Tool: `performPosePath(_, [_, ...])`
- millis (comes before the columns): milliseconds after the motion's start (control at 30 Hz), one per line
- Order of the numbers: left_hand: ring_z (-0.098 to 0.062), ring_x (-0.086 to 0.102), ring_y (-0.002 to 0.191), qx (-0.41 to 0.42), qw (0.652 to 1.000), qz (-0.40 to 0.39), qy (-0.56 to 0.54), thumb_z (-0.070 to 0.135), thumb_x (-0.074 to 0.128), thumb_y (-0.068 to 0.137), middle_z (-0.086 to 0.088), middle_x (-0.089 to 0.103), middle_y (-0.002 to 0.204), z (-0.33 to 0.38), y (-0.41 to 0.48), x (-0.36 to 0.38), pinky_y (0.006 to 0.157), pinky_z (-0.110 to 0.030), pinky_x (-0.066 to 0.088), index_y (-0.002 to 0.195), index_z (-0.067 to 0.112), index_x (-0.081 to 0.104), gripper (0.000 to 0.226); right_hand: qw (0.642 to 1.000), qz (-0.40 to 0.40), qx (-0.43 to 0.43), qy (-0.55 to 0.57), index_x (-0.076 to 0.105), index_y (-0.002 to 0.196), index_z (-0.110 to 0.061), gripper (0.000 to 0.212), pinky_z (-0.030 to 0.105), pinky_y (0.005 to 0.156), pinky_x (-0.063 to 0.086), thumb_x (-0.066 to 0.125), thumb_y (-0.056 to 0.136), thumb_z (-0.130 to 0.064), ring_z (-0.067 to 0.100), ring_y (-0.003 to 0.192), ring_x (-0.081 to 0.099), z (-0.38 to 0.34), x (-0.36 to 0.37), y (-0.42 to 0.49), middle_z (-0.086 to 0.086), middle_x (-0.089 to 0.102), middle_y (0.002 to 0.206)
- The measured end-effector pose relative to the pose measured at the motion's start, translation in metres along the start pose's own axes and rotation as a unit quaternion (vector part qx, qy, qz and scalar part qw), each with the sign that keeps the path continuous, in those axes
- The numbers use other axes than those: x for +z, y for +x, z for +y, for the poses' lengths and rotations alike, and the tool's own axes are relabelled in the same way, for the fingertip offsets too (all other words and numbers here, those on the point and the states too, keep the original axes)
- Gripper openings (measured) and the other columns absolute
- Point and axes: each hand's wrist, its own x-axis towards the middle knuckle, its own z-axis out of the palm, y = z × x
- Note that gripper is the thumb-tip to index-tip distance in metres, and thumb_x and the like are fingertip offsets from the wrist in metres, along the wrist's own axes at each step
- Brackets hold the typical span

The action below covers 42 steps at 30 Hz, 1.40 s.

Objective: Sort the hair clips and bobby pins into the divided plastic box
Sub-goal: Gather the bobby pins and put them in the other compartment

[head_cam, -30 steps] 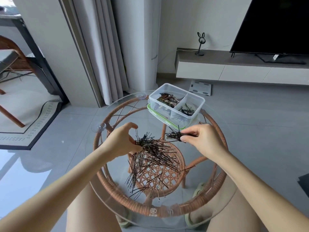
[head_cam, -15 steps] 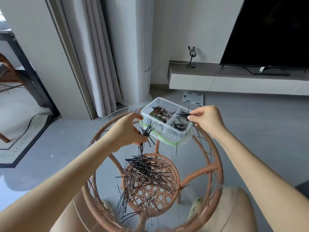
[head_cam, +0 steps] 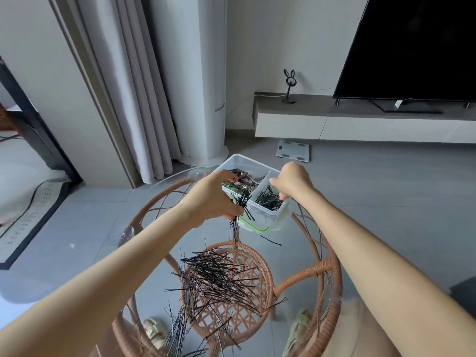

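A clear divided plastic box stands at the far side of the round glass table. Its left compartment holds brown and dark hair clips; its right compartment holds black bobby pins. My left hand grips a bunch of bobby pins at the box's near-left wall, the bunch hanging down. My right hand hovers over the right compartment with fingers apart and nothing in it. A big loose pile of bobby pins lies on the glass nearer me. One stray pin lies beside the box.
The glass top rests on a rattan frame with a woven lower shelf. Slippers sit on the floor beneath. Further off are a curtain, a white column fan, a bathroom scale and a TV unit.
My right hand has let its bunch of pins drop into the right compartment and is now open. My left hand has lifted its bunch up to the box. The camera has tilted upward.
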Motion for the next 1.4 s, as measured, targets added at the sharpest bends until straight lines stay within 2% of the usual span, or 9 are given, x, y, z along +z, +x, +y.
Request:
performPosePath(200, [-0.027, 0.065, 0.062, 0.021, 0.999, -0.014, -0.020, 0.000, 0.076, 0.069, -0.001, 0.061, 0.074, 0.029, 0.034, 0.017, 0.086, -0.039, 0.056, 0.121, 0.018, 0.051, 0.060, 0.996, 0.064, -0.001, 0.056, 0.064, 0.070, 0.005, 0.034, 0.030, 0.068, 0.058, 0.046, 0.088, -0.017, 0.029, 0.058, 0.069, 0.020, -0.018, 0.002, 0.017, 0.070, 0.066])
performPosePath(400, [-0.020, 0.054, 0.054, 0.096, 0.985, 0.008, 0.142, 0.002, 0.068, 0.073, -0.005, 0.059, 0.076, 0.049, 0.082, 0.042, 0.039, -0.021, 0.039, 0.128, 0.015, 0.044, 0.062, 0.993, 0.094, -0.016, 0.074, 0.060, 0.065, 0.012, 0.034, 0.042, 0.066, 0.058, 0.047, 0.082, -0.015, 0.040, 0.066, 0.068, 0.056, -0.023, -0.008, 0.026, 0.068, 0.068])
performPosePath(700, [-0.029, 0.061, 0.096, 0.051, 0.961, -0.061, 0.265, 0.003, 0.063, 0.076, -0.011, 0.059, 0.127, 0.035, 0.106, 0.072, 0.068, -0.031, 0.047, 0.141, 0.019, 0.037, 0.072, 0.996, 0.063, -0.040, 0.047, 0.058, 0.062, 0.008, 0.035, 0.034, 0.065, 0.052, 0.049, 0.084, -0.018, 0.041, 0.070, 0.062, 0.076, -0.005, -0.024, 0.028, 0.065, 0.069])
performPosePath(867, [-0.020, 0.069, 0.088, 0.015, 0.989, -0.065, 0.130, 0.002, 0.059, 0.079, -0.007, 0.062, 0.124, 0.030, 0.105, 0.060, 0.042, -0.013, 0.043, 0.130, 0.019, 0.054, 0.054, 0.996, 0.035, -0.040, 0.071, 0.060, 0.066, 0.008, 0.037, 0.043, 0.070, 0.056, 0.049, 0.086, -0.021, 0.043, 0.069, 0.065, 0.077, 0.001, -0.034, 0.028, 0.067, 0.070])
performPosePath(1067, [-0.021, 0.058, 0.094, 0.034, 0.997, -0.070, -0.009, -0.003, 0.058, 0.083, -0.014, 0.066, 0.103, 0.027, 0.093, 0.047, 0.080, -0.030, 0.046, 0.113, 0.009, 0.066, 0.033, 0.997, -0.063, -0.040, 0.032, 0.049, 0.050, 0.000, 0.034, 0.035, 0.079, 0.056, 0.043, 0.082, -0.012, 0.022, 0.062, 0.061, 0.075, 0.018, -0.055, 0.021, 0.066, 0.067])
performPosePath(1133, [-0.023, 0.058, 0.095, 0.030, 0.997, -0.063, -0.026, 0.000, 0.055, 0.085, -0.010, 0.064, 0.097, 0.021, 0.088, 0.043, 0.086, -0.036, 0.048, 0.110, 0.017, 0.067, 0.032, 0.994, -0.091, -0.051, -0.015, 0.033, 0.046, -0.009, 0.037, 0.026, 0.051, 0.042, 0.044, 0.081, -0.010, 0.019, 0.054, 0.043, 0.072, 0.026, -0.067, 0.012, 0.047, 0.051])
performPosePath(1200, [-0.028, 0.062, 0.102, 0.028, 0.998, -0.047, -0.034, 0.001, 0.054, 0.086, -0.006, 0.066, 0.094, 0.015, 0.082, 0.040, 0.095, -0.037, 0.049, 0.106, 0.014, 0.069, 0.029, 0.989, -0.120, -0.073, -0.035, 0.034, 0.047, -0.013, 0.036, 0.027, 0.047, 0.026, 0.048, 0.080, -0.009, 0.019, 0.051, 0.034, 0.070, 0.038, -0.078, 0.007, 0.034, 0.050])
performPosePath(1267, [-0.033, 0.063, 0.108, 0.030, 0.996, -0.034, -0.079, -0.004, 0.054, 0.085, -0.002, 0.070, 0.083, 0.007, 0.073, 0.033, 0.102, -0.047, 0.046, 0.089, 0.015, 0.073, 0.027, 0.987, -0.131, -0.092, -0.028, 0.065, 0.074, -0.008, 0.015, 0.027, 0.064, 0.041, 0.053, 0.083, -0.011, 0.025, 0.072, 0.055, 0.067, 0.051, -0.092, 0.012, 0.059, 0.073])
performPosePath(1400, [-0.026, 0.065, 0.087, 0.022, 0.994, 0.026, -0.106, -0.005, 0.056, 0.080, 0.004, 0.073, 0.069, -0.010, 0.050, 0.022, 0.095, -0.047, 0.052, 0.065, 0.024, 0.073, 0.037, 0.984, -0.109, -0.139, -0.026, 0.059, 0.117, -0.012, 0.030, 0.028, 0.083, 0.045, 0.054, 0.088, -0.010, 0.023, 0.102, 0.059, 0.057, 0.072, -0.117, 0.008, 0.063, 0.112])
